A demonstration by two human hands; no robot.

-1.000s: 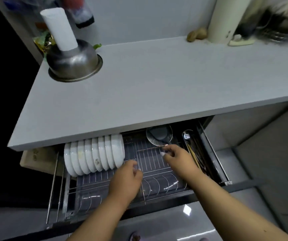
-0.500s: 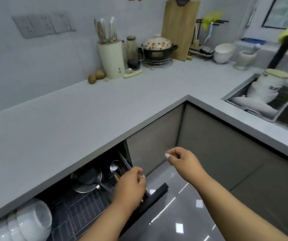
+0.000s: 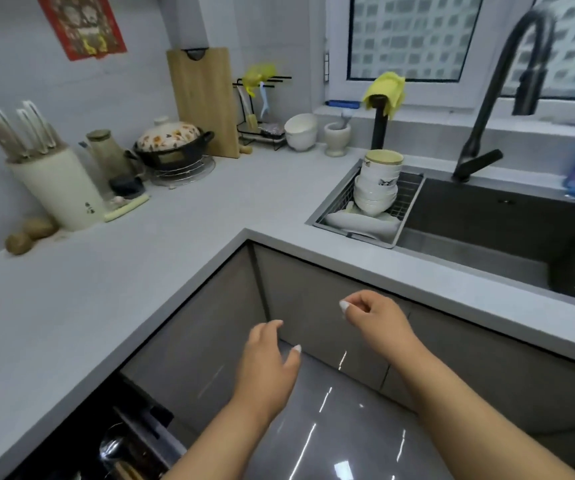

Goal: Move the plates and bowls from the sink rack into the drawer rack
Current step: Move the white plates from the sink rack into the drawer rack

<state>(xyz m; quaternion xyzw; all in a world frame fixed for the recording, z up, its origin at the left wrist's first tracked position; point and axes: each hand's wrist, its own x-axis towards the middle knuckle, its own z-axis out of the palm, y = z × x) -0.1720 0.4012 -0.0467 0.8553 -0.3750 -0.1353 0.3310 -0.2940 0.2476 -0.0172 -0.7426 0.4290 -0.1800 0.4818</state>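
Fingers of the left hand (image 3: 268, 367) and right hand (image 3: 376, 322) hang loosely curled, holding nothing. Bowls (image 3: 378, 183) and plates (image 3: 362, 223) wait in the sink rack (image 3: 409, 199); next, reach there.

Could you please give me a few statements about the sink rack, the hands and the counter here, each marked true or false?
1. A stack of bowls stands in the sink rack. True.
2. The right hand holds a plate. False: it holds nothing.
3. The left hand is empty, fingers relaxed. True.
4. The cutting board lies flat on the counter. False: it stands upright against the wall.
5. A yellow cloth is draped over a black post behind the rack. True.
6. The sink rack holds only bowls. False: white plates lie under the bowls.
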